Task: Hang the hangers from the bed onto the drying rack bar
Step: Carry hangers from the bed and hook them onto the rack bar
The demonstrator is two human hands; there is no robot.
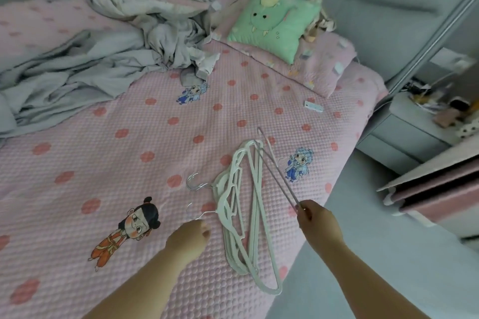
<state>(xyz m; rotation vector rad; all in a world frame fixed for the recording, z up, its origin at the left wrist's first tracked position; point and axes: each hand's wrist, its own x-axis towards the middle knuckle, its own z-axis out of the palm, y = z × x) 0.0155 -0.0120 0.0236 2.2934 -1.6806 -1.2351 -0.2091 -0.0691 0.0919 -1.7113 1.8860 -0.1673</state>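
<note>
Near the bed's (pixel 77 137) 5 o'clock edge, a stack of white hangers (pixel 241 215) lies flat, its metal hooks (pixel 193 181) pointing toward 9 o'clock. The right grip (pixel 315 217) pinches one end of a slim pink hanger (pixel 276 175), which runs toward 11 o'clock across the stack. The left grip (pixel 190 237) is curled just beside one hook; whether it holds that hook cannot be told. The hangers look light, stiff and prone to tangle, so they are probably best gathered by the hooks.
</note>
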